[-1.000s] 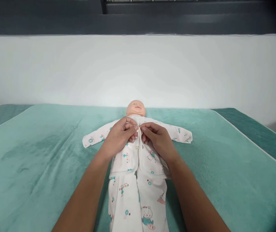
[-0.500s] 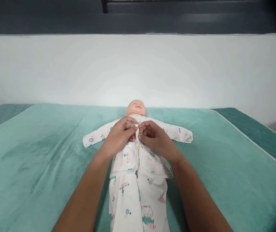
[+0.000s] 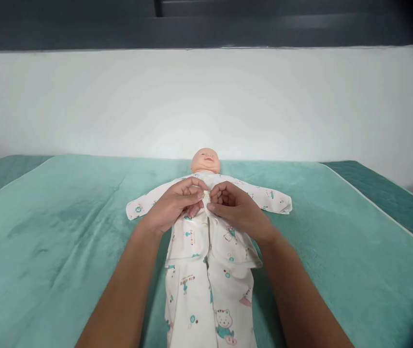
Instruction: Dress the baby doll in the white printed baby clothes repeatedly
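Note:
A baby doll [image 3: 205, 160] lies on its back on a teal blanket [image 3: 54, 227], arms spread. It wears a white printed romper [image 3: 206, 285] with small cartoon animals. My left hand [image 3: 172, 204] and my right hand [image 3: 235, 208] meet over the doll's chest. Both pinch the front edges of the romper at its centre opening, fingertips almost touching each other. Whatever fastening lies between the fingers is too small to make out.
The teal blanket covers a wide padded surface with darker green quilted edges [image 3: 383, 193] at the right and left. A white wall [image 3: 206, 101] rises behind the doll's head, with a dark band above it.
My hands have stayed pinched at the romper's chest, shifting slightly upward; the right fingers curled in more. The view moved a little.

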Demonstrator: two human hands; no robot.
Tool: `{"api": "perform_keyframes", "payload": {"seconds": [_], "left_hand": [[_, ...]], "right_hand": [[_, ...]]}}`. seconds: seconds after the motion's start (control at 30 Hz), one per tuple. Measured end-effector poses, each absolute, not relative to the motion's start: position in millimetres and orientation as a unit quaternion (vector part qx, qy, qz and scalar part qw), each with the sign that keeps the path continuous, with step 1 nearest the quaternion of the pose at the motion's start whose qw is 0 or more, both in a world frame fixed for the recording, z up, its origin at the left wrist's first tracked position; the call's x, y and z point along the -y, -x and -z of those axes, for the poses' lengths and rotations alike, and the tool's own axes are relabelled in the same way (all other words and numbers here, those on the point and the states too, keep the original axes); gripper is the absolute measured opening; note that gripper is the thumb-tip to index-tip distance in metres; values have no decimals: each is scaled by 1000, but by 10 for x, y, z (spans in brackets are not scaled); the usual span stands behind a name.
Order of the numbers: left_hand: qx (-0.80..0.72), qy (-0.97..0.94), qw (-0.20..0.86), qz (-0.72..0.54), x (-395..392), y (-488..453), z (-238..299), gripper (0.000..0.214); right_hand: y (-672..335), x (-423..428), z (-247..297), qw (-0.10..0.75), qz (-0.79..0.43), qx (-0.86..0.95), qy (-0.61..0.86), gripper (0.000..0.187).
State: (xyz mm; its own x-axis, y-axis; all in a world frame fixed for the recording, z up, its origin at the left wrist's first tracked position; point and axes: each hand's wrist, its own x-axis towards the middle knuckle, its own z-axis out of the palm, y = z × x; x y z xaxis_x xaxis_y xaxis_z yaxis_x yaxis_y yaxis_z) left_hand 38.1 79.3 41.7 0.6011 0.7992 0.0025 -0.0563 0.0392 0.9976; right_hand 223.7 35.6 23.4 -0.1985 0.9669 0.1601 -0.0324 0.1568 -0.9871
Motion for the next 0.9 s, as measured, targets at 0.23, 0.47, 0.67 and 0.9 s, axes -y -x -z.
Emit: {"api": "perform_keyframes", "payload": {"seconds": [0.23,0.47,0.67,0.9], "left_hand": [[-369,-678,590,-236,-716,-182,-586,13],[-379,-777,498,-75,-565,-108,-798,25],[-405,-821,393,-83,-469,-189,-796,27],[-374,-807,444,-106,-472,-194,-755,25]], "right_hand": [[-2264,-137,-467,353,-419,662,511,40],[-2216,148,-614,178,-194,769,582,27],[-2136,129,-557,157,-154,771,598,26],[-1909,207,-556,135,-99,752,637,13]]}}
